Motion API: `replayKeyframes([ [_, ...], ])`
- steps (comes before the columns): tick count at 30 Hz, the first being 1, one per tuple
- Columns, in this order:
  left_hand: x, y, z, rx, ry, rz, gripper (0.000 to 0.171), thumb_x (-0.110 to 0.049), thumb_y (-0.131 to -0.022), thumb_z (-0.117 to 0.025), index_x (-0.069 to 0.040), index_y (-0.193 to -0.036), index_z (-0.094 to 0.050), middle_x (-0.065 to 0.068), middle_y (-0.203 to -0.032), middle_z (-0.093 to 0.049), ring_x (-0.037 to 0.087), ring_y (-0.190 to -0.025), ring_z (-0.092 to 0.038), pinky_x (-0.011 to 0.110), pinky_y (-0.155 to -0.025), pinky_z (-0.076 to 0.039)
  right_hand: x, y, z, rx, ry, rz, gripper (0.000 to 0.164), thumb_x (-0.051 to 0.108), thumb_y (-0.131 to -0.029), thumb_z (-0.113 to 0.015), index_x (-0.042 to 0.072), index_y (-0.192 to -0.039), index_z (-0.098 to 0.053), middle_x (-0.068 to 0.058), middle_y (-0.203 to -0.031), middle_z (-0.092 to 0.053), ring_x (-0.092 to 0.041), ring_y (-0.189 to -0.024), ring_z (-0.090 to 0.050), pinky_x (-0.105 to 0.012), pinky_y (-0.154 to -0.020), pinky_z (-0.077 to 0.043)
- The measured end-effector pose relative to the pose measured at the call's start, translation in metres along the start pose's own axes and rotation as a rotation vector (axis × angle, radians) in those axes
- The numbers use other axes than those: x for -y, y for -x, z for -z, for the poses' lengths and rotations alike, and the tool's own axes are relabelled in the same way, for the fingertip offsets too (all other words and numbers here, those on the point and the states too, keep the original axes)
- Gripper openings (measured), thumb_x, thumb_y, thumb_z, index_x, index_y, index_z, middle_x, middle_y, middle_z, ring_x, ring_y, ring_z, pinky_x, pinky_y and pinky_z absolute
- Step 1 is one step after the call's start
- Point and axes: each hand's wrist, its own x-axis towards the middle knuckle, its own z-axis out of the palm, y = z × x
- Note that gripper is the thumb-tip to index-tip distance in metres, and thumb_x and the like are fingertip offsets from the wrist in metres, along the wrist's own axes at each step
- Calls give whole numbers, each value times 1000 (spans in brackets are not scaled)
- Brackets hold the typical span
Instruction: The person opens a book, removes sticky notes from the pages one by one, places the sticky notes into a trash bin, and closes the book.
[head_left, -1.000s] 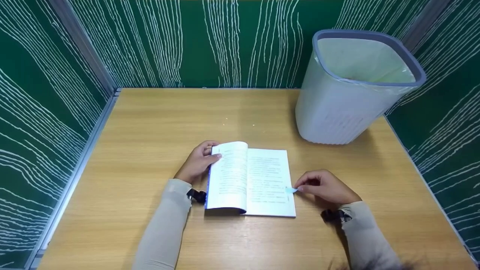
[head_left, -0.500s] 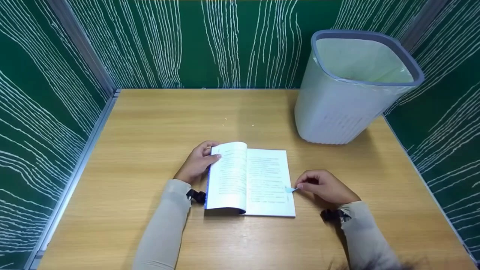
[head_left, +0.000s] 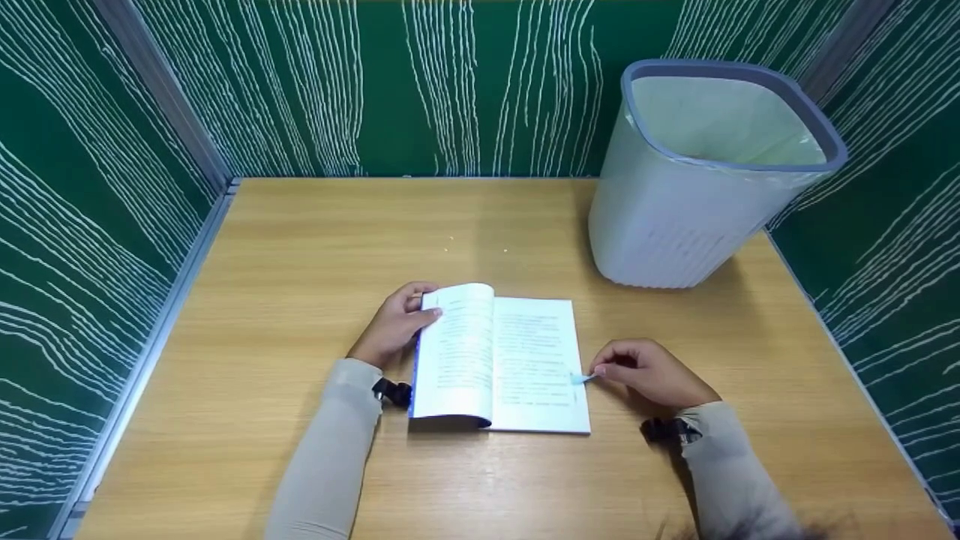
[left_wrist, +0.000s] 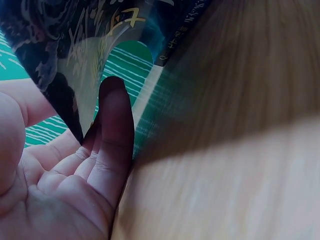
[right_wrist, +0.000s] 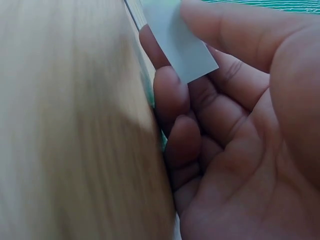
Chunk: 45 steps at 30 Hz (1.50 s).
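An open book (head_left: 536, 345) lies on the table, its left-hand pages raised in a curve. My left hand (head_left: 394, 322) grips those pages and the cover at the upper left edge, thumb on the page. In the left wrist view the dark printed cover (left_wrist: 55, 45) slants down between thumb and fingers. My right hand (head_left: 652, 375) pinches the outer end of a small pale-blue sticky tab (head_left: 578, 379) at the right page's edge. The tab's other end overlaps the page. Up close in the right wrist view, the paper strip (right_wrist: 180, 45) runs between thumb and fingers.
A tall white bin (head_left: 675, 217) with a grey rim and a plastic liner stands at the back right of the wooden table (head_left: 337, 240). Tiny pale specks (head_left: 451, 238) lie behind the book. Green walls with white streaks enclose the table.
The sticky tab's outer end has bent up slightly in my right fingers, and that hand has shifted barely at all. The left hand and the book hold still.
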Motion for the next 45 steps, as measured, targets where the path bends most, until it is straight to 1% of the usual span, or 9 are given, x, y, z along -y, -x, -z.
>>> replayKeyframes([
  [5, 1, -1, 0, 2, 4, 4, 42, -9, -99, -69, -14, -138, -56, 15, -121, -72, 28, -95, -74, 32, -76, -60, 0, 0, 0, -5, 4, -7, 11, 37, -99, -70, 28, -99, -76, 5, -103, -75, -17, -91, -62, -25, -77, -50],
  [9, 1, -1, 0, -2, 6, 5, 41, -10, -99, -69, -14, -138, -56, 15, -121, -72, 28, -95, -74, 32, -75, -60, -1, 0, 0, -16, 5, -13, 12, 39, -98, -70, 28, -100, -77, 6, -103, -75, -17, -90, -62, -25, -75, -50],
  [16, 1, -1, 0, -3, -16, -21, 42, -8, -98, -69, -11, -138, -56, 16, -118, -73, 25, -89, -74, 30, -73, -59, 0, 0, 0, -23, -25, -19, 13, 39, -97, -72, 27, -100, -77, 4, -104, -75, -18, -92, -62, -24, -78, -50],
  [21, 1, -1, 0, 1, -21, -24, 42, -8, -98, -68, -11, -138, -56, 16, -118, -73, 24, -89, -74, 30, -72, -59, -1, 0, 0, -23, -23, -23, 14, 40, -97, -72, 28, -100, -77, 4, -104, -75, -18, -91, -61, -24, -77, -49],
  [29, 2, -2, 0, 2, 2, -14, 41, -8, -99, -68, -12, -138, -56, 16, -118, -72, 26, -90, -74, 32, -73, -60, -2, 0, 0, -29, -14, -29, 14, 41, -97, -72, 28, -100, -77, 4, -104, -75, -20, -92, -62, -25, -79, -49],
  [38, 2, -2, 0, -9, -39, -23, 40, -9, -98, -69, -12, -137, -57, 16, -115, -72, 25, -90, -73, 32, -74, -60, -4, -1, -1, -37, -14, -50, 13, 40, -97, -71, 27, -99, -77, 3, -103, -75, -22, -89, -60, -26, -75, -49],
  [45, 1, -1, -1, -21, -59, -12, 43, -9, -98, -69, -14, -139, -56, 15, -118, -72, 25, -92, -73, 31, -75, -59, -4, -2, -1, -41, -26, -5, 13, 37, -98, -71, 26, -98, -77, 2, -100, -74, -16, -85, -59, -24, -73, -47],
])
